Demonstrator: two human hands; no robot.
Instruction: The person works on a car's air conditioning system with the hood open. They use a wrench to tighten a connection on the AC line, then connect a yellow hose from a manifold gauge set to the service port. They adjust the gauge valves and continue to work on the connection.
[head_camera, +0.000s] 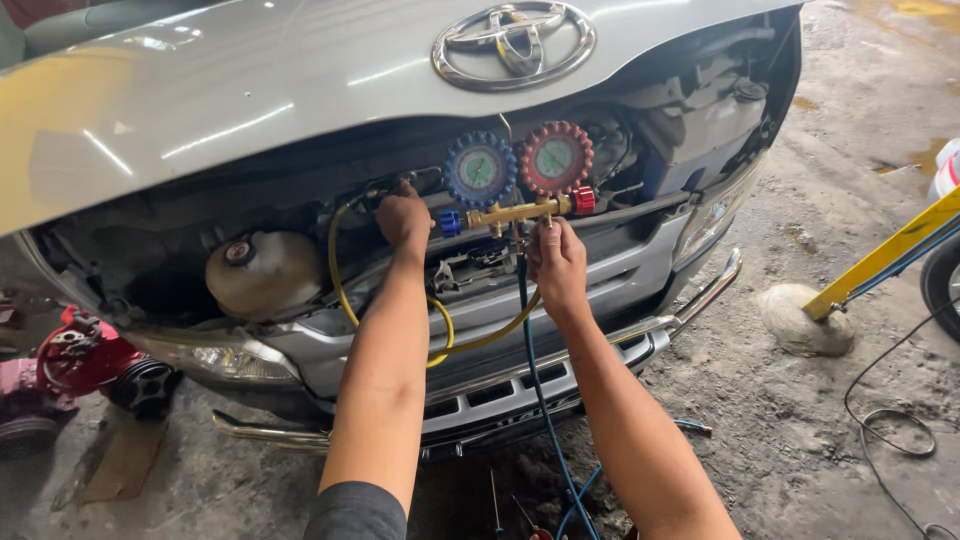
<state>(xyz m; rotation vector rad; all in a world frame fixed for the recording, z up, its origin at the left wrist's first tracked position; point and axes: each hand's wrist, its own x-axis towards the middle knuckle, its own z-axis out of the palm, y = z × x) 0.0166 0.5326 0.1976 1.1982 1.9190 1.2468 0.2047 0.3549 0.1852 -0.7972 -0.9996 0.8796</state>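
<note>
Fingers (556, 262) pinch manifold gauge set (518, 185) fitting.

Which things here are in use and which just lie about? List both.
In use: left hand on yellow hose; right hand at brass manifold; blue gauge; red gauge; blue hose.
Lying about: red machine; black cable; yellow bar.

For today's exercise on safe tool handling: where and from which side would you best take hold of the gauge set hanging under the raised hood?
Probably the brass bar beneath the blue gauge and red gauge, approached from the front and below. It runs level and exposed; the dials are glass-faced, and the hoses hang off its underside.
</note>
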